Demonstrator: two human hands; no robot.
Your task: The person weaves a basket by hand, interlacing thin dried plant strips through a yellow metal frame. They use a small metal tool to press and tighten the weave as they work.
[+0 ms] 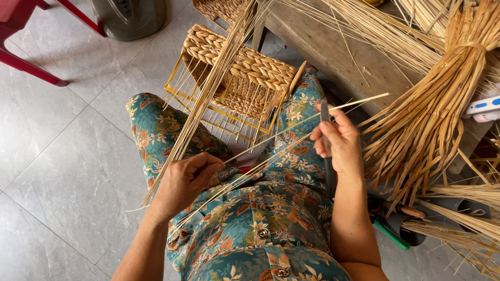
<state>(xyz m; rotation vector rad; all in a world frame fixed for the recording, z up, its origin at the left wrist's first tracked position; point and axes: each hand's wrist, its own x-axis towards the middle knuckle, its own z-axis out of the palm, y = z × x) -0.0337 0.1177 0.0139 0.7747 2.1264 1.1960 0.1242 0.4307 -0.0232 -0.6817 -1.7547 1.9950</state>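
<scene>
The floor [57, 135] is laid with large pale grey stone-look tiles with thin darker joints, lit evenly by soft daylight with only faint shadows. At the far left, the slanting red legs of a plastic chair [26, 57] stand on the tiles. Just right of them, at the far edge, sits the rounded dark grey base of an appliance [130, 18]. A weathered grey-brown wooden tabletop [333, 52] runs diagonally from the far middle toward the right, its square leg [259, 32] reaching down to the tiles. No walls or windows show.
</scene>
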